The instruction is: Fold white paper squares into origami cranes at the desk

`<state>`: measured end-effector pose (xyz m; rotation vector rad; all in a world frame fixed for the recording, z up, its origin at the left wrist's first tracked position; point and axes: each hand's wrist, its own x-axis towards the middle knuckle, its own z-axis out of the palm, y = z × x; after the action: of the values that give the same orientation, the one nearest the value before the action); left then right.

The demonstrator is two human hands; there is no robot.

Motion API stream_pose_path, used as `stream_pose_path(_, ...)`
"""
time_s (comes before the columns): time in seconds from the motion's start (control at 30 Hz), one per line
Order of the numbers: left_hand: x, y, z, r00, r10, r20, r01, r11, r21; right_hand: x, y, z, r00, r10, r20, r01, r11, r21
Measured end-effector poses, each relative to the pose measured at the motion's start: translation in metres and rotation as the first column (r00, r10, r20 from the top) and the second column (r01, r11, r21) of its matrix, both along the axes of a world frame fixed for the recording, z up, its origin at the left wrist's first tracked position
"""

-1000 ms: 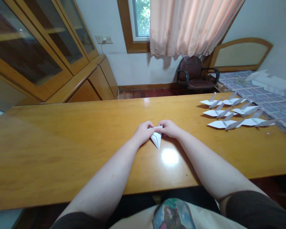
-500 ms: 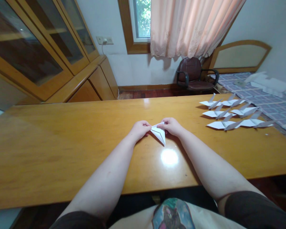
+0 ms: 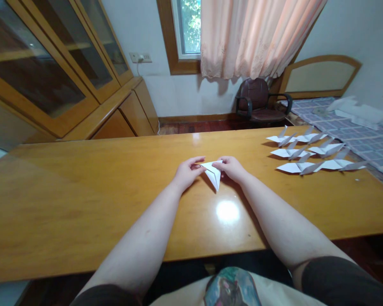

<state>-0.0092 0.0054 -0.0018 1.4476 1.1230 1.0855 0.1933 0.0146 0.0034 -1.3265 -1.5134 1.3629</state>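
At the far left a tall wooden cabinet with glass doors (image 3: 51,76) runs along the wall, well apart from the work. In front of it lies the glossy orange-brown wooden tabletop (image 3: 83,204), which spans the whole width of the view.

Near the middle of the tabletop, the left hand (image 3: 187,172) is closed narrowly, thumb and fingertips pinched on the left upper corner of a folded white paper triangle (image 3: 213,174). The triangle is between the 2 hands with its flat edge on the far side and its sharp point aimed at the near side, low over the wood; whether the tip touches the surface I cannot tell. The right hand (image 3: 232,168) is likewise drawn in tight and grips the right upper corner. A hold at both corners seems meant to keep the far edge taut and the layers lined up, with the point left free. Both forearms reach in from the near edge, so the paper is straight ahead of the person. A bright patch of reflected light (image 3: 227,210) lies on the wood just near of it.

Beyond the far edge, a dark red-brown armchair (image 3: 257,100) stands under a pale pink curtain (image 3: 249,38).

At the far right of the tabletop, 6 white paper cranes (image 3: 309,153) stand in 3 rows of 2, well apart from the hands, probably set there to be out of the way of the elbows. Further right is a bed with a blue patterned cover (image 3: 364,136).
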Motion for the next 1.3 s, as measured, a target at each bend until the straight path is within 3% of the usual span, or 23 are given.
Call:
stream_pose_path(0.07,0.001,-0.003,0.001,0.989,-0.063,-0.131,0.071,0.996,0.061,-0.002,-0.001,0.001,0.999,0.028,-0.035,-0.028,1.0,-0.009)
stream_pose_path(0.17,0.001,-0.005,0.002,0.962,-0.042,-0.269,0.083,0.986,0.142,-0.005,-0.002,0.001,0.992,0.038,-0.119,-0.041,0.999,-0.024)
stream_pose_path(0.33,-0.002,-0.004,0.006,0.953,0.02,-0.302,0.041,0.98,0.194,-0.005,0.0,-0.002,0.959,0.067,-0.274,-0.07,0.998,-0.001)
stream_pose_path(0.53,0.002,-0.007,0.008,0.949,0.089,-0.304,-0.056,0.992,0.113,-0.004,0.001,-0.005,0.99,0.099,-0.101,-0.095,0.994,0.049)
stream_pose_path(0.63,0.006,-0.008,0.006,0.951,0.087,-0.297,-0.063,0.994,0.089,-0.007,0.0,-0.004,0.995,0.075,0.059,-0.081,0.992,0.098)
stream_pose_path(0.73,0.01,-0.008,0.004,0.979,0.083,-0.184,-0.079,0.996,0.026,-0.01,-0.001,-0.004,0.981,0.024,0.194,-0.05,0.99,0.131)
stream_pose_path(0.83,0.013,-0.007,0.001,0.996,0.084,-0.004,-0.084,0.993,-0.078,-0.013,-0.001,-0.004,0.983,0.022,0.183,-0.048,0.989,0.139)
stream_pose_path(0.93,0.014,-0.004,-0.001,0.994,0.108,0.025,-0.105,0.991,-0.088,-0.013,-0.001,-0.004,0.98,0.02,0.198,-0.05,0.987,0.151)
stream_pose_path(1.0,0.012,-0.002,-0.003,0.992,0.121,-0.038,-0.123,0.991,-0.046,-0.012,0.0,-0.004,0.963,-0.009,0.271,-0.044,0.982,0.186)
stream_pose_path(1.1,0.007,-0.001,-0.004,0.957,0.107,-0.269,-0.093,0.994,0.065,-0.009,0.002,-0.006,0.908,-0.06,0.415,-0.045,0.97,0.237)
stream_pose_path(1.2,0.004,0.0,-0.004,0.85,0.068,-0.522,0.003,0.991,0.135,-0.007,0.004,-0.009,0.841,-0.037,0.54,-0.148,0.944,0.295)
stream_pose_path(1.3,0.001,0.0,-0.004,0.733,0.051,-0.678,0.1,0.978,0.182,-0.006,0.004,-0.009,0.796,-0.065,0.602,-0.237,0.882,0.407)
